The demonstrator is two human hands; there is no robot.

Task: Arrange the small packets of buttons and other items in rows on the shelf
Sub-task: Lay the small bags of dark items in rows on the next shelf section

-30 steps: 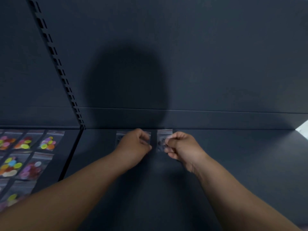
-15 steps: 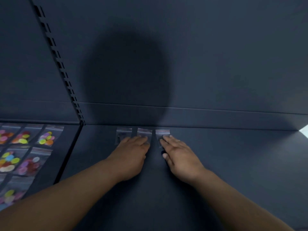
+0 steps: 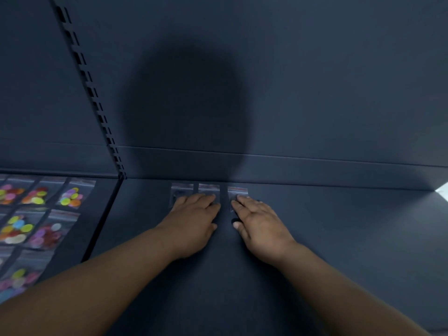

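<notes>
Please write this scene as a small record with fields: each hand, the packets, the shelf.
left hand: flat, fingers straight, on the left packet and middle packet
right hand: flat, fingertips on the right packet
row: three packets side by side, small gaps, at the back of the shelf
next bay, left: packets of coloured buttons in rows
contents of the three: too dim to tell

We see a dark blue-grey shelf. The three see-through packets at its back have a thin red line on top and dark things inside. The packets on the left hold yellow, pink, orange, red, blue and white buttons.
</notes>
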